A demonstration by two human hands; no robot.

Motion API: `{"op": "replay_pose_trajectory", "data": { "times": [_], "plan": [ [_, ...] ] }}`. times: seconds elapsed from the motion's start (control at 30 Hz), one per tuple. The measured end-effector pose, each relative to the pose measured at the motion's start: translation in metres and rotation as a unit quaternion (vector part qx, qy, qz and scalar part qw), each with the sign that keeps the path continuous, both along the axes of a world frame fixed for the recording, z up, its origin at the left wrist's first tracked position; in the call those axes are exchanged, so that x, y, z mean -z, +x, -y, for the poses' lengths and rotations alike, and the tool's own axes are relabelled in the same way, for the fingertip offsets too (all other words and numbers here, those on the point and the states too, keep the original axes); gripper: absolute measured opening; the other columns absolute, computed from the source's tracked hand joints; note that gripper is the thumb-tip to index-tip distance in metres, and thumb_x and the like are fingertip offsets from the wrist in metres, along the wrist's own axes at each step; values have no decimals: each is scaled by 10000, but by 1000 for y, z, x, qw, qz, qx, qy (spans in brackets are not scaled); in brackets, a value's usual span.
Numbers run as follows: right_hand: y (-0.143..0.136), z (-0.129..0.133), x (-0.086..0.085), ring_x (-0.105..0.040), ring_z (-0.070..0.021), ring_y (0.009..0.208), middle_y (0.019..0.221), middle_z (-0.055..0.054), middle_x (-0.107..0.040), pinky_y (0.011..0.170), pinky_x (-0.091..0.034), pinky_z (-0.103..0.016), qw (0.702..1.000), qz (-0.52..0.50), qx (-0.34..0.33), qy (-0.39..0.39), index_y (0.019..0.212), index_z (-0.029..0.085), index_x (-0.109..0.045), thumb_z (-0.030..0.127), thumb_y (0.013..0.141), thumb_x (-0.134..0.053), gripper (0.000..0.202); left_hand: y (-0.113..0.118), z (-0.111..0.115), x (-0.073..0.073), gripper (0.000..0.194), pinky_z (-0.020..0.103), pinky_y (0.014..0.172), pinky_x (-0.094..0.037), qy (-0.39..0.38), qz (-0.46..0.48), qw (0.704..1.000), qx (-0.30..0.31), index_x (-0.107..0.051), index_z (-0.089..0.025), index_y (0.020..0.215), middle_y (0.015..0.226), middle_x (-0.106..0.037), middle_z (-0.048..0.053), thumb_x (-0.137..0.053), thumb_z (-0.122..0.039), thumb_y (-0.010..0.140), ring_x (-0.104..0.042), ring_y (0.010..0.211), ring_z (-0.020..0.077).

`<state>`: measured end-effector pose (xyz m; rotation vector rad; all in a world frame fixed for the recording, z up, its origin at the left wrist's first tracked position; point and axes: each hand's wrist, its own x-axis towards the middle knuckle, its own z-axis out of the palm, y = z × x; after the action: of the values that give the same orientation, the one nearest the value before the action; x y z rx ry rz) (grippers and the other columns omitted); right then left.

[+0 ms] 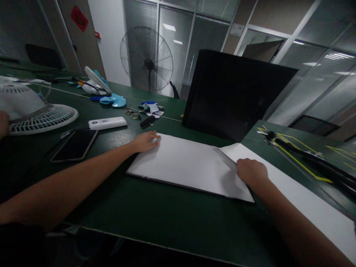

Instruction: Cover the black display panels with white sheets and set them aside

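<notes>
A white sheet (180, 159) lies over a flat dark-edged panel on the green table. My left hand (146, 141) rests on its far left corner, fingers stretched out and pressing down. At the right side, my right hand (252, 172) is closed in a fist on the sheet's edge, where the white material lifts and casts a grey shadow. From there a long white strip (292, 196) runs to the lower right, partly under my right forearm. The fingertips of the right hand are hidden, so anything small inside the fist does not show.
A black monitor-like panel (233, 92) stands behind the sheet. To the left are a phone (75, 145), a white handheld device (107, 123), glasses (132, 113) and a white fan (41, 115) touched by another person's hand (3, 124). Black poles (311, 155) lie at right.
</notes>
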<state>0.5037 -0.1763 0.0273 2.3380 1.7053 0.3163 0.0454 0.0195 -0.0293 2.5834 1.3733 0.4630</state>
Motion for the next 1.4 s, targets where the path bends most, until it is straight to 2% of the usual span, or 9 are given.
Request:
{"op": "replay_pose_trajectory", "data": {
  "times": [0.1,0.27,0.37,0.53,0.63,0.87,1.17,1.27,1.4],
  "plan": [
    [-47,7,0,-746,-375,984,1028,-247,-741,857,-585,-536,994,-21,-103,-7,1118,90,-783,185,1025,-429,378,1,0,0,657,435,1272,-371,-6,9,1000,-1,-672,-235,1486,1682,-486,97,-490,-642,1003,-488,1533,336],
    [-103,23,7,-628,-238,1310,1448,-86,-655,1143,-494,-421,939,-101,-328,-36,1407,266,-693,327,1106,-435,401,2,4,-4,752,453,1283,-346,-31,22,999,-1,-683,-259,1480,1686,-480,82,-311,-735,1033,-473,1543,337],
    [-117,33,13,-554,-229,1409,1540,-59,-591,1201,-459,-436,902,-150,-404,-36,1490,277,-635,338,1108,-458,425,3,7,-8,819,460,1285,-332,-39,10,999,-6,-660,-237,1503,1708,-440,106,-323,-791,1003,-455,1555,344],
    [-118,44,14,-493,-249,1488,1622,-88,-507,1221,-463,-495,799,-275,-534,-37,1588,264,-532,342,1095,-514,499,4,9,-9,988,487,1290,-310,-21,-42,999,-17,-508,-175,1618,1743,-354,170,-550,-822,872,-405,1579,378],
    [-115,44,13,-434,-244,1537,1700,-75,-394,1235,-458,-492,784,-292,-547,-42,1655,298,-428,377,1083,-555,591,3,6,-6,924,484,1289,-315,-20,-36,999,-23,-455,-159,1645,1736,-367,171,-546,-716,913,-415,1576,363],
    [-105,39,21,-311,-365,1597,1725,-166,-298,1279,-354,-632,848,-239,-473,-18,1695,219,-362,612,1038,-584,797,-3,0,-1,702,418,1297,-330,-13,3,1000,5,-522,-223,1608,1710,-445,67,-492,-319,914,-434,1574,269],
    [-108,37,21,-377,-344,1567,1693,-145,-383,1252,-397,-632,847,-201,-493,7,1632,209,-465,562,1065,-556,674,-3,-3,1,601,410,1292,-360,-12,12,1000,15,-634,-196,1519,1666,-510,73,-462,-222,944,-449,1564,269],
    [-107,37,21,-447,-347,1522,1642,-142,-467,1218,-435,-640,834,-163,-523,62,1556,212,-552,529,1042,-623,608,-2,-5,2,566,434,1296,-349,-10,0,1000,13,-626,-194,1526,1662,-513,92,-477,-300,990,-442,1567,292],
    [-108,39,21,-597,-302,1381,1468,-121,-645,1148,-527,-569,777,-125,-595,164,1371,199,-679,431,1040,-662,405,-3,-5,2,560,455,1301,-332,-11,-7,1000,15,-607,-225,1539,1675,-495,88,-504,-383,1012,-437,1569,303]
  ]
}}
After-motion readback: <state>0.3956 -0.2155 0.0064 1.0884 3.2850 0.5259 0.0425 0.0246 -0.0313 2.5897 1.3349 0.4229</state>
